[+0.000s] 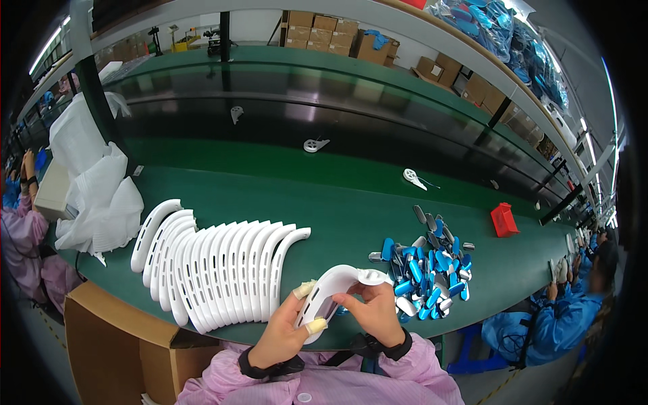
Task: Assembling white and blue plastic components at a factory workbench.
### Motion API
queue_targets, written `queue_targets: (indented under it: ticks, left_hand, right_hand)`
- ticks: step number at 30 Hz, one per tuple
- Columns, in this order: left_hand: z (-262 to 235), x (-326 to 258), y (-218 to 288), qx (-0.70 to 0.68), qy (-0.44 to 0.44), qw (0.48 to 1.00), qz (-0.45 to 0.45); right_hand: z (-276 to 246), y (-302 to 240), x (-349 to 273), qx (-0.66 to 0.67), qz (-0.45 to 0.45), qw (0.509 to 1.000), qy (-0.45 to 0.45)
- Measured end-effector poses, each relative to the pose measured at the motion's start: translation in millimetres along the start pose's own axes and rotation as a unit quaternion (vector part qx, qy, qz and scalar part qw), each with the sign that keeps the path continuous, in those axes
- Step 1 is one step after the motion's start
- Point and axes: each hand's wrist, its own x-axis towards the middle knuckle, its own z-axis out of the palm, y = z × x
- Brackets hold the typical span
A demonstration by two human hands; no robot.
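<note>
Currently both hands share one curved white part [329, 282], held just over the bench's [337, 209] near edge. The left hand [283, 332] has its fingers closed around the lower section, two of them wrapped in pale yellow covers [316, 327]. The right hand's [375, 313] thumb presses the inner side, its other fingers curled behind the upper end, partly hidden. Similar white parts [226, 270] stand lined up leftward; blue and silver pieces [432, 270] lie heaped to the right.

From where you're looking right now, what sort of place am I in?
It looks like a factory assembly workshop: white curved parts are lined up on a long green bench, small blue and silver pieces are heaped nearby, and a co-worker in blue is farther along.
</note>
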Motion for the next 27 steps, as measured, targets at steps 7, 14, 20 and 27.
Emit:
queue_targets:
  ticks: [7,14,20,27]
  left_hand:
    - [6,24,14,-0.202,0.074,0.976,-0.029]
    - [-26,22,6,0.220,0.071,0.973,0.024]
    - [-27,9,5,0.216,0.057,0.975,0.005]
    - [-20,17,-6,0.218,0.013,0.976,-0.017]
  right_hand:
    - [-2,-9,5,0.143,0.255,0.928,-0.231]
    - [-72,34,95,0.070,0.191,0.979,0.016]
    - [-107,44,107,-0.669,0.060,0.739,0.049]
    - [-120,37,88,-0.254,0.087,0.963,-0.033]
